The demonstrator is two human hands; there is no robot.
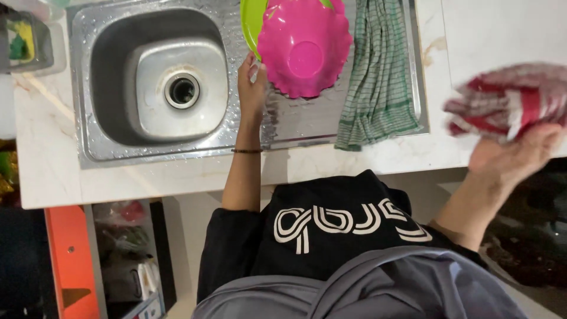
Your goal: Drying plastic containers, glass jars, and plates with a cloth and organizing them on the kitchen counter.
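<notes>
Closest to me I see a dark top with pale looping print over smooth grey cloth, and from it both bare forearms reach out over a pale, faintly veined stone counter. My right hand is off to the side above the counter's edge, fingers clenched around a red and white checked cloth, which is bunched, soft and blurred, so I can't make out its weave. My left hand, with a thin dark band at the wrist, lies on the wet ribbed drainboard of the stainless steel sink; its fingers curl at the scalloped rim of a pink plastic bowl, touching it, though I can't tell whether they truly grip it or only rest against it. The bowl sits upside down on the drainboard, glossy, with a round flat base and a wavy edge. Tucked under it on the far side is a lime green plate, smooth and thin, only partly visible. Just beside the bowl, a green and white checked towel hangs flat along the drainboard, its fringed hem lapping onto the stone. The sink's basin is a rounded rectangle, water-spotted, with a round drain in its middle. Down beside the counter, an orange panel stands upright.
</notes>
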